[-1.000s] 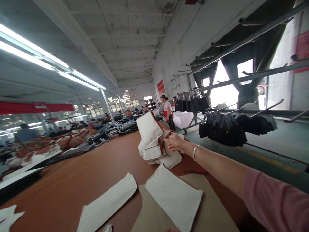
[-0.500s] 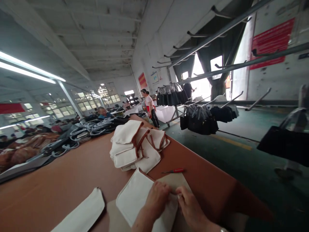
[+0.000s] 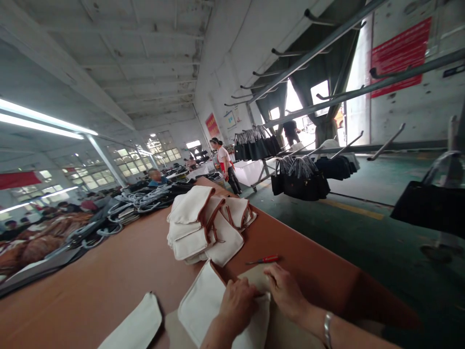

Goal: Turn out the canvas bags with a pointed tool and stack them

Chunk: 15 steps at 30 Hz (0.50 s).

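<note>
A white pouch-like piece (image 3: 201,300) with a brown inner edge lies in front of me, over a beige sheet (image 3: 176,329). My left hand (image 3: 238,303) is on it, fingers curled around its upper right edge. Just to the right, my right hand (image 3: 286,293) has thumb and fingers pinched together above the piece's right corner; what they hold, if anything, is too small to make out. Beyond the hands lies a small red-handled tool (image 3: 267,260) with a thin metal tip. Another white piece (image 3: 136,325) rests at the lower left.
A pile of white pieces with brown edging (image 3: 192,228) sits ahead on the brown tabletop (image 3: 109,281). Dark goods with grey handles (image 3: 145,196) cover the table's left side. Black bags (image 3: 303,186) hang from a metal rack at right. A person (image 3: 225,165) stands beyond the table.
My right hand has moved up and slightly right, away from my left hand, and more of its forearm shows. My left hand stays on the white piece. The view has shifted slightly.
</note>
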{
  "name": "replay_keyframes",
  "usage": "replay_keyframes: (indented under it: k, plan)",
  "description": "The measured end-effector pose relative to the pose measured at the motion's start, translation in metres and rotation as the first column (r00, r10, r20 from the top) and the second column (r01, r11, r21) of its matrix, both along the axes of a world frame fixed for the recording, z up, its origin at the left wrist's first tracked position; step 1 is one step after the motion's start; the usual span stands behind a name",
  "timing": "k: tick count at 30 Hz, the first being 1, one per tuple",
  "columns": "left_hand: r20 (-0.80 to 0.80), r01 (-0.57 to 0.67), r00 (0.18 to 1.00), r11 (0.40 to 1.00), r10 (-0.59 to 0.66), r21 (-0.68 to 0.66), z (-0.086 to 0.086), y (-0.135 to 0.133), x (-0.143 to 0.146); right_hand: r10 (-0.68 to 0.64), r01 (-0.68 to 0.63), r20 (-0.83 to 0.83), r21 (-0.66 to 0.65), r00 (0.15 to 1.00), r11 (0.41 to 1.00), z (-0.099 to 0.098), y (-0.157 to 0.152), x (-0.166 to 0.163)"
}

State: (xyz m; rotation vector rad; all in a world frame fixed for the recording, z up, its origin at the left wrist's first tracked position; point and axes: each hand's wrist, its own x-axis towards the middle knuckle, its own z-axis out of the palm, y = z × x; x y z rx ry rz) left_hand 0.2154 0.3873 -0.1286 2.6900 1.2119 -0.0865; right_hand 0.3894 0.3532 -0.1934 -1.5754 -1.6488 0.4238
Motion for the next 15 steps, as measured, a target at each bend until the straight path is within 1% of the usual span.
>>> replay_keyframes:
  k: [2,3,6,9,12,15]
  plan:
    - [0.083,-0.024,0.996,0.999,0.028,-0.041,0.01,-0.01,-0.006,0.013,-0.014,0.127,0.011,0.992,1.0,0.011,0.022,0.008]
    - [0.133,-0.037,0.99,0.997,0.045,-0.064,0.016,-0.015,-0.009,0.019,-0.02,0.191,0.002,0.981,1.0,0.013,0.033,0.01]
    - [0.28,-0.096,0.952,0.988,0.125,-0.118,0.039,-0.027,-0.021,0.038,-0.021,0.343,-0.053,0.939,0.998,0.011,0.058,0.009]
    - [0.394,-0.2,0.883,0.963,0.257,-0.181,0.065,-0.033,-0.039,0.042,-0.003,0.426,-0.092,0.904,0.996,0.009,0.068,0.004]
    - [0.491,-0.27,0.778,0.915,0.391,-0.301,0.094,-0.034,-0.063,0.04,0.004,0.455,-0.094,0.89,0.996,0.018,0.06,-0.005]
    - [0.584,-0.273,0.664,0.879,0.466,-0.391,0.121,-0.04,-0.082,0.103,-0.061,0.456,-0.108,0.884,0.992,0.021,0.025,-0.023]
